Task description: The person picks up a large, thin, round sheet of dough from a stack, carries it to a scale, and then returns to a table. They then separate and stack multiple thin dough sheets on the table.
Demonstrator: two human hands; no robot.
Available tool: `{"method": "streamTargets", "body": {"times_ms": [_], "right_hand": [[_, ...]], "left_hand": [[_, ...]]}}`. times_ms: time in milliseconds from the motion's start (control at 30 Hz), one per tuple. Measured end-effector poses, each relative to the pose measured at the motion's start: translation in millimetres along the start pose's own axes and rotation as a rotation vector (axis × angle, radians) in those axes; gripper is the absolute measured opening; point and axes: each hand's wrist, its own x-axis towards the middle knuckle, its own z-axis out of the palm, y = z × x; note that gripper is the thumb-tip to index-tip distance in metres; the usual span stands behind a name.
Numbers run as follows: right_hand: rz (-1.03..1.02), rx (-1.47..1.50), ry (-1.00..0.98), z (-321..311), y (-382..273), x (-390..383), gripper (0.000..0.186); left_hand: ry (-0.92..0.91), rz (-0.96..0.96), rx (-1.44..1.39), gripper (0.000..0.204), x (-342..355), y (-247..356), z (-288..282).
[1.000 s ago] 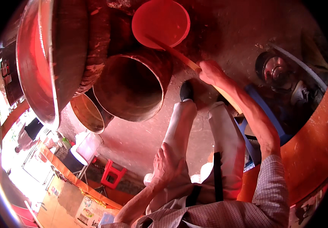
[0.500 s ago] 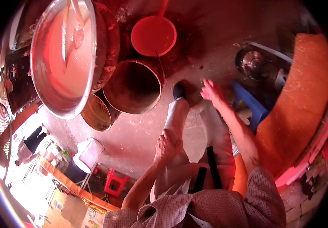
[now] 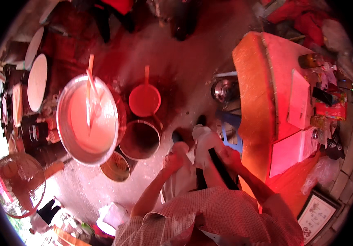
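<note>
My left hand (image 3: 173,160) rests on my left knee, its fingers laid over the pale trouser leg, with nothing in it. On my right thigh lies my right hand (image 3: 229,156), its fingers blurred but seemingly loose and also without any object. Ahead to the left, a large metal basin (image 3: 60,135) holds pale liquid, with wooden-handled tools (image 3: 89,98) standing in it. Beside it are a red-lit round bucket (image 3: 144,100) with a long handle in it and a dark, open-mouthed barrel (image 3: 158,141).
An orange-covered table (image 3: 254,110) curves along my right, bearing papers (image 3: 299,100) and a phone (image 3: 322,96). A blue stool (image 3: 231,139) and a metal pot (image 3: 224,90) stand by it. A fan (image 3: 19,184) is at the left; another person's legs (image 3: 102,22) show at the far side.
My right hand has come down from stretched out ahead onto my right thigh. My left hand stays at the knee. The view has shifted right, with more of the table showing.
</note>
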Motion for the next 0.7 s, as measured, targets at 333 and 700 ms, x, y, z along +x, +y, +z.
{"method": "streamTargets", "body": {"times_ms": [333,700], "right_hand": [[-0.201,-0.146,-0.117,-82,-38,127,0.044],[-0.510,-0.064,0.374,-260,-190,339,0.041]], "left_hand": [[-0.008,0.101,-0.069,0.049,106,71,-88],[0.417,0.434,0.022,0.035,204,214,-264]]}}
